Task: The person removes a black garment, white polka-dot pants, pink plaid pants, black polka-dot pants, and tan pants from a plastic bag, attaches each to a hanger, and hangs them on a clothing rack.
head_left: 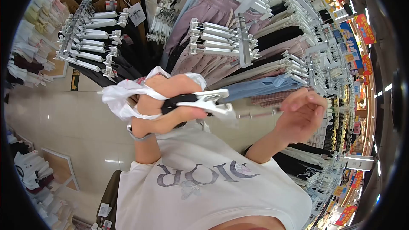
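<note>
The left hand (170, 102) is closed as a fist around a clip hanger (204, 101). Its fingers are pressed together over the black middle part of the hanger. A piece of thin white cloth (117, 96) is looped over the same hand and hangs out on its outer side; I cannot tell if it is a garment or a bag. A grey wristband (137, 135) sits on the left wrist.

The hanger is in the air in front of the person's white shirt (204, 187), above the pale floor (64, 115), and nothing carries it except the hands. Its long axis lies almost level, from the left hand across toward the right hand (300, 117). The white clip end sticks out of the left fist, and a thin metal bar (260, 113) goes on from there to the right.

The fingers (294, 105) of the right hand are bent, and thumb and forefinger seem to pinch the far end of this bar. The contact is small in the picture, so I am not fully sure. The left hand has the body of the hanger and the right hand has only its tip. The two hands are well apart, with the hanger between them.

Behind the hands stand racks (238, 38) full of white clip hangers with trousers. A light blue pair (260, 87) hangs just beyond the held hanger, near it.
</note>
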The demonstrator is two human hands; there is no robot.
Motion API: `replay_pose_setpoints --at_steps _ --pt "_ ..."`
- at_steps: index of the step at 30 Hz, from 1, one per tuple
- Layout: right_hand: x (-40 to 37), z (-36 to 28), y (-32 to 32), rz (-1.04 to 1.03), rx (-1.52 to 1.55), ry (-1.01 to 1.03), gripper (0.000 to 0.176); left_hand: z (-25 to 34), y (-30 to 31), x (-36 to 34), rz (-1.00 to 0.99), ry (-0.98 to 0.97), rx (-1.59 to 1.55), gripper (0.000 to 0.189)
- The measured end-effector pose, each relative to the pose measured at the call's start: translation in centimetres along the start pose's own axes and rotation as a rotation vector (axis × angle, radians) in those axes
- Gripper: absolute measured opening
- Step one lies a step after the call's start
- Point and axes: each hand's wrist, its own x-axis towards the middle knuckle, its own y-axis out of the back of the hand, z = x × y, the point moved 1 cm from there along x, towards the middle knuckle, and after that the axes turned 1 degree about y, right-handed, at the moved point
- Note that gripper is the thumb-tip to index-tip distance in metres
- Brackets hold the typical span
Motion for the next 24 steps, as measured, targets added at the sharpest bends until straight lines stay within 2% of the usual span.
replay_pose_setpoints --at_steps 2,4,6,7,8,9,10,13,14,17,18,20,22,24 --pt "-0.6 3.0 3.3 0.088 0.101 0.026 0.019 -0.9 0.7 -0.9 0.059 -0.071 -0.072 0.026" --pt "-3.1 6.9 4.5 0.006 0.175 -0.246 0.015 -0.3 0.8 -0.9 0.142 -0.076 -0.082 0.032" --pt "-6.7 10.0 2.9 -0.249 0.139 -0.323 0.018 -0.1 0.4 -1.1 0.265 -0.079 -0.096 0.036" --pt "-8.6 11.1 2.1 -0.441 0.114 -0.28 0.022 -0.3 -0.1 -1.3 0.346 -0.078 -0.104 0.037" --pt "-10.3 11.5 1.5 -0.66 -0.129 -0.29 0.023 -0.4 -0.4 -1.6 0.425 -0.077 -0.111 0.038" --pt "-11.9 11.4 0.5 -0.752 -0.287 -0.281 0.024 -0.5 -0.6 -1.9 0.448 -0.082 -0.136 0.039" --pt "-12.2 10.1 -0.9 -0.674 -0.104 -0.562 0.028 -0.4 -0.8 -1.9 0.511 -0.07 -0.114 0.043" --pt "-14.1 10.2 -1.4 -0.755 -0.416 -0.69 0.03 -0.8 -1.0 -2.1 0.74 -0.033 0.024 0.053" --pt "-13.5 9.9 -2.1 -0.749 -0.484 -0.668 0.025 -1.1 -0.6 -2.4 0.73 0.02 -0.05 0.055" --pt "-15.4 11.6 -0.7 -0.735 -0.706 -0.517 0.016 -1.6 -0.6 -2.0 1.007 -0.055 -0.088 0.055" --pt "-15.3 11.6 0.1 -0.623 -0.635 -0.566 0.017 -1.5 -0.7 -1.8 1.124 -0.104 -0.259 0.055" --pt "-13.8 10.4 0.1 -0.458 -0.558 -0.558 0.03 -1.9 0.3 -2.4 1.132 -0.094 -0.398 0.055" --pt "-11.9 9.1 -0.1 -0.598 -0.556 -0.449 0.037 -2.4 1.2 -2.8 1.122 -0.041 -0.397 0.053" --pt "-11.5 8.9 -0.7 -0.612 -0.492 -0.449 0.04 -2.4 1.3 -2.6 1.177 -0.02 -0.377 0.053"
